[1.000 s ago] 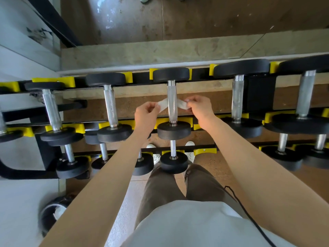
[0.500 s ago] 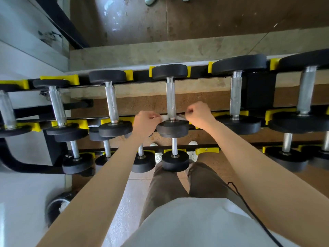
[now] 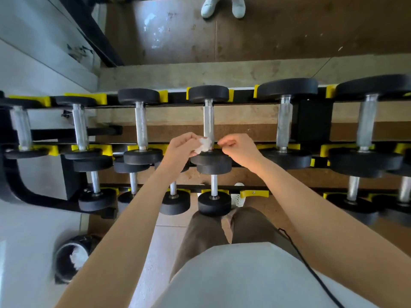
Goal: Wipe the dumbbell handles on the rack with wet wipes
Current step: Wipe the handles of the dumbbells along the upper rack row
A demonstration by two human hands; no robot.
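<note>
A black dumbbell with a chrome handle (image 3: 208, 121) lies on the top tier of the black and yellow rack (image 3: 264, 93), straight ahead. My left hand (image 3: 181, 150) holds a crumpled white wet wipe (image 3: 204, 145) just left of the handle's near end, above the near weight plate (image 3: 211, 160). My right hand (image 3: 239, 147) hovers just right of the handle with its fingers loosely curled and nothing visible in them. Several more dumbbells lie on the same tier to both sides, such as the one with handle (image 3: 141, 127).
A lower tier with smaller dumbbells (image 3: 214, 202) sits near my legs. A small black bin (image 3: 70, 258) holding used white wipes stands on the floor at lower left. Another person's white shoes (image 3: 222, 6) show at the top, beyond a stone ledge (image 3: 200, 74).
The wipe was stretched around the handle between both hands and slid toward the near plate. Now my right hand has let go and the wipe is bunched in my left hand.
</note>
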